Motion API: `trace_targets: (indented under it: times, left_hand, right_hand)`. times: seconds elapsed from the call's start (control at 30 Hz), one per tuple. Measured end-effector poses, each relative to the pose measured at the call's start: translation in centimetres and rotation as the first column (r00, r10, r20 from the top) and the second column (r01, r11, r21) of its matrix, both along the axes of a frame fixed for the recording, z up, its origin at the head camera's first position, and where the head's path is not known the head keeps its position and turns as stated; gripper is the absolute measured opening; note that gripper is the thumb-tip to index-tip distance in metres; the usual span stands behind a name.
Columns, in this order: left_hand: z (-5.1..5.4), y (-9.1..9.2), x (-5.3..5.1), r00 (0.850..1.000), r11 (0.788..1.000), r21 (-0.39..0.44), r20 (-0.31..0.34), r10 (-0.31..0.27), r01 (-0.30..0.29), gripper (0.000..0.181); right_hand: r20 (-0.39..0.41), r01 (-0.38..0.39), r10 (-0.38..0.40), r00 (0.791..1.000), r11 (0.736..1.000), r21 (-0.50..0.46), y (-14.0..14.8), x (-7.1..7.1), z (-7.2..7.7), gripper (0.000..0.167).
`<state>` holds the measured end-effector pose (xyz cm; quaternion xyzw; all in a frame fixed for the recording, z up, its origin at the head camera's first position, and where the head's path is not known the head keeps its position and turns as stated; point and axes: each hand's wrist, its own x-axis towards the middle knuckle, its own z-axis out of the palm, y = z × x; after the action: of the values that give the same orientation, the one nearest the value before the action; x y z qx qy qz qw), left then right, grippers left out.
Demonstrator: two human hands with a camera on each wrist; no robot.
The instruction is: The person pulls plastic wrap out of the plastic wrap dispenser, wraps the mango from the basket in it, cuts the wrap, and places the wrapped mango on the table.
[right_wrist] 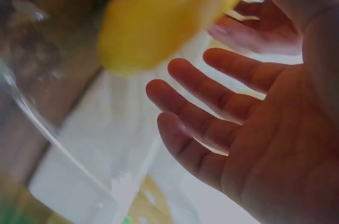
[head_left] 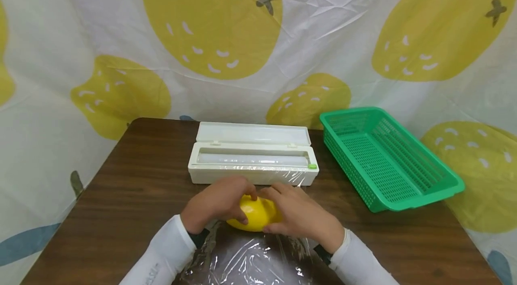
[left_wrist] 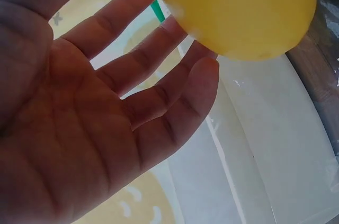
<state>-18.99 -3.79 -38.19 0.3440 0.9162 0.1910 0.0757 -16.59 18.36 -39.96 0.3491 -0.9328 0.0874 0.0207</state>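
Both hands are at a smooth, shiny yellow oval object [head_left: 257,214], low over the table in front of a white cling film dispenser [head_left: 252,176]. My left hand [head_left: 220,199] holds its left side, thumb at the front and a finger on top. On the right side, my right hand [head_left: 300,213] holds it between thumb and fingers. The right wrist view shows the object [right_wrist: 159,17] blurred, close to that hand's fingertips. Clear cling film [head_left: 254,262] spreads wrinkled under the object toward the front edge. Whether film covers the object cannot be told.
The dispenser's lid [head_left: 253,133] is raised, and a film roll [head_left: 252,159] lies inside. A green slatted basket [head_left: 416,202] stands at the right rear of the dark wooden table [head_left: 133,186]. Behind hangs a lemon-print cloth [head_left: 323,42].
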Motion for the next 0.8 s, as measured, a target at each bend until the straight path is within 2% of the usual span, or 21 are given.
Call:
trace_targets:
  times: [0.13, 0.2, 0.27, 0.33, 0.37, 0.43, 0.57, 0.8]
  left_hand:
    - [0.0, 0.2, 0.0, 0.999, 1.0, -0.008, 0.031, 0.026, -0.026, 0.048]
    - [0.0, 0.4, 0.0, 0.999, 0.999, -0.009, 0.04, 0.035, -0.035, 0.048]
    - [0.0, 0.5, 0.1, 0.998, 0.999, -0.01, 0.044, 0.042, -0.042, 0.048]
    - [0.1, 0.5, 0.1, 0.998, 0.999, -0.008, 0.042, 0.047, -0.047, 0.048]
    - [0.1, 0.5, 0.1, 0.998, 0.999, -0.009, 0.041, 0.05, -0.05, 0.048]
    - [0.1, 0.4, 0.1, 0.998, 0.998, -0.007, 0.04, 0.056, -0.056, 0.048]
    - [0.0, 0.4, 0.1, 0.997, 0.998, -0.002, 0.053, 0.064, -0.064, 0.049]
    - [-0.2, 0.4, 0.2, 0.995, 0.998, 0.003, 0.072, 0.07, -0.07, 0.049]
  right_hand:
    - [0.014, -0.001, 0.0, 1.0, 0.999, 0.034, 1.4, 1.5, 1.2, 0.066]
    - [0.096, -0.03, 0.024, 0.995, 0.997, 0.066, 2.2, 2.5, 1.5, 0.055]
    - [0.223, -0.06, 0.04, 0.974, 0.995, 0.083, 3.2, 3.5, 1.5, 0.046]
    - [0.342, -0.064, 0.03, 0.939, 0.994, 0.089, 4.0, 4.4, 1.2, 0.042]
    - [0.383, -0.06, 0.02, 0.924, 0.994, 0.093, 4.4, 4.7, 0.9, 0.041]
    - [0.422, -0.044, -0.004, 0.907, 0.994, 0.104, 4.9, 5.3, 0.5, 0.04]
    - [0.424, -0.017, -0.037, 0.905, 0.992, 0.124, 5.5, 6.1, -0.6, 0.034]
    - [0.432, 0.02, -0.061, 0.9, 0.995, 0.1, 5.7, 6.8, -2.4, 0.028]
